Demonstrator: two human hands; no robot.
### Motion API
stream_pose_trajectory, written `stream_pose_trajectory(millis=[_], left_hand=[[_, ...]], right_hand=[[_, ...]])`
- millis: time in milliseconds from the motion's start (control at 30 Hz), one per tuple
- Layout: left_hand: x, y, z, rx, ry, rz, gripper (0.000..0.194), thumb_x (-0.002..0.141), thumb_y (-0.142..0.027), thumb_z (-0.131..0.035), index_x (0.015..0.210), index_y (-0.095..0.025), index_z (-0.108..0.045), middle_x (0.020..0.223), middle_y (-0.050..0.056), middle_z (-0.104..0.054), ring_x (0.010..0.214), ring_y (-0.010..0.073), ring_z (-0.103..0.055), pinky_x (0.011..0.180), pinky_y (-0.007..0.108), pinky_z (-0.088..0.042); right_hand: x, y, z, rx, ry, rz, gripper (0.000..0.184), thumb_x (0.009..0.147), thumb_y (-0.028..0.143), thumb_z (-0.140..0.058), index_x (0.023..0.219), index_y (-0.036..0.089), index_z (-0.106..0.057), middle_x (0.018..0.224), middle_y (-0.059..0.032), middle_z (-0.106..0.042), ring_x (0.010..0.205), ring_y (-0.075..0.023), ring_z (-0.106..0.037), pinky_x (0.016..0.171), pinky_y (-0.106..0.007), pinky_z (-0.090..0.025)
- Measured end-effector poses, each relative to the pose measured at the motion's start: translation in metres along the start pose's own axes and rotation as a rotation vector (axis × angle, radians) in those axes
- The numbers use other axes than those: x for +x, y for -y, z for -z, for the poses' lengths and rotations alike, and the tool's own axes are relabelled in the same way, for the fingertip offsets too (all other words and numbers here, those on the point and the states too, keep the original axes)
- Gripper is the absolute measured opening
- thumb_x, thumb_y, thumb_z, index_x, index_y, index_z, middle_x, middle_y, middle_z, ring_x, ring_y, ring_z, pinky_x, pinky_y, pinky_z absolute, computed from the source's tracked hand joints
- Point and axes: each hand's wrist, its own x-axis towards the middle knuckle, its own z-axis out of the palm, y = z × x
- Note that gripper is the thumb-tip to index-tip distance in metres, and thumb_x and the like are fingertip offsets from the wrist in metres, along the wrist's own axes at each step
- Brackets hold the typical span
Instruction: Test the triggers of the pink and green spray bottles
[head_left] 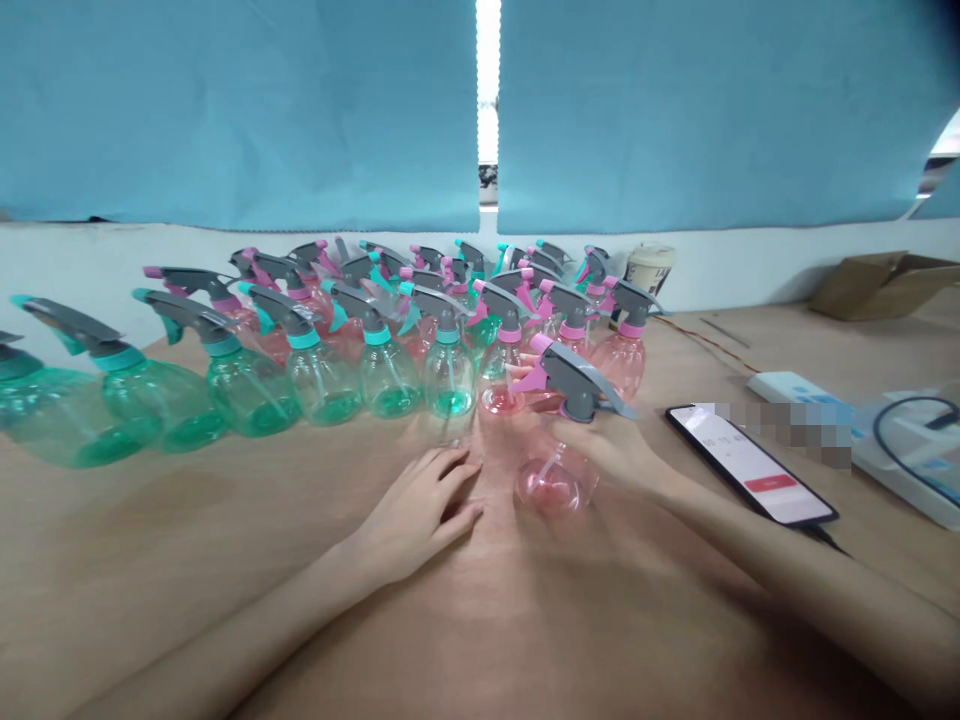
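Well, the right hand [611, 450] grips a pink spray bottle [574, 482] showing its dip tube [548, 468].

Spray bottles [390, 370] wall off the frame's middle; a phone [750, 465] lies just beside the right hand [607, 450], blocking its way rightward.

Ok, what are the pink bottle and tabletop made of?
The pink bottle in the right hand looks like thin, glossy translucent plastic; the dip tube shows through its wall. Its grey trigger looks like matte moulded plastic. The tabletop looks like wood, perhaps plywood, with faint grain and a dull finish.
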Motion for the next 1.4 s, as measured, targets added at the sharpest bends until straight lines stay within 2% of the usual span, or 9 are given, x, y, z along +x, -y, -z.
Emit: stream_pose_trajectory(millis=[200, 333, 433, 567, 633, 967, 1400], left_hand=[[-0.0013, -0.0002, -0.0004, -0.006, -0.002, -0.001, 0.040, 0.091, -0.037, -0.047, 0.127, -0.020, -0.046, 0.134, 0.009, -0.045, 0.124, 0.0257, -0.039, 0.101, 0.043, -0.034], [-0.0010, -0.0004, 0.0008, -0.007, 0.001, 0.000, 0.040, 0.091, -0.037, -0.047, 0.127, -0.020, -0.046, 0.134, 0.009, -0.045, 0.124, 0.0257, -0.039, 0.101, 0.043, -0.034], [-0.0002, -0.0009, 0.0013, -0.001, 0.008, 0.005, 0.040, 0.091, -0.037, -0.047, 0.127, -0.019, -0.047, 0.134, 0.009, -0.045, 0.124, 0.0252, -0.039, 0.101, 0.042, -0.034], [-0.0004, -0.0009, 0.0008, 0.002, 0.008, 0.003, 0.040, 0.091, -0.036, -0.047, 0.127, -0.019, -0.047, 0.134, 0.010, -0.045, 0.124, 0.0251, -0.038, 0.101, 0.041, -0.034], [-0.0011, -0.0005, 0.0004, 0.000, 0.004, 0.000, 0.040, 0.091, -0.037, -0.047, 0.127, -0.019, -0.047, 0.134, 0.010, -0.045, 0.124, 0.0252, -0.038, 0.101, 0.041, -0.034], [-0.0011, -0.0005, 0.0003, -0.004, -0.004, -0.001, 0.039, 0.091, -0.037, -0.047, 0.126, -0.019, -0.048, 0.133, 0.009, -0.045, 0.123, 0.0255, -0.040, 0.100, 0.041, -0.035], [-0.0012, -0.0006, 0.0000, -0.013, -0.013, -0.003, 0.038, 0.091, -0.037, -0.047, 0.126, -0.021, -0.048, 0.133, 0.009, -0.046, 0.122, 0.0264, -0.040, 0.099, 0.042, -0.036]], right_hand=[[0.0021, 0.0008, -0.0006, -0.010, 0.002, 0.013, 0.039, 0.068, 0.021, -0.050, 0.106, 0.025, -0.055, 0.083, -0.0004, -0.064, 0.071, -0.0174, -0.059, 0.063, -0.030, -0.047], [0.0023, 0.0014, -0.0016, -0.054, -0.033, -0.012, 0.044, 0.065, 0.023, -0.048, 0.108, 0.025, -0.054, 0.071, 0.0017, -0.058, 0.059, -0.0148, -0.050, 0.055, -0.029, -0.044], [0.0018, 0.0018, -0.0022, -0.050, -0.043, -0.016, 0.036, 0.063, 0.024, -0.048, 0.099, 0.024, -0.055, 0.068, 0.0023, -0.053, 0.056, -0.0135, -0.044, 0.054, -0.028, -0.041], [0.0011, 0.0015, -0.0026, -0.081, -0.039, -0.053, 0.005, 0.064, 0.028, -0.047, 0.065, 0.023, -0.048, 0.059, 0.0035, -0.043, 0.054, -0.0123, -0.037, 0.052, -0.027, -0.036], [0.0010, 0.0010, -0.0029, -0.093, -0.041, -0.070, 0.010, 0.064, 0.028, -0.047, 0.058, 0.023, -0.041, 0.056, 0.0039, -0.040, 0.053, -0.0120, -0.036, 0.051, -0.027, -0.034], [0.0009, -0.0008, -0.0028, -0.107, -0.053, -0.058, 0.006, 0.062, 0.025, -0.046, 0.067, 0.023, -0.045, 0.056, 0.0046, -0.038, 0.054, -0.0116, -0.036, 0.051, -0.026, -0.032], [0.0011, -0.0013, -0.0026, -0.112, -0.053, -0.038, 0.006, 0.061, 0.024, -0.046, 0.066, 0.024, -0.048, 0.059, 0.0031, -0.043, 0.055, -0.0128, -0.039, 0.052, -0.027, -0.036]])
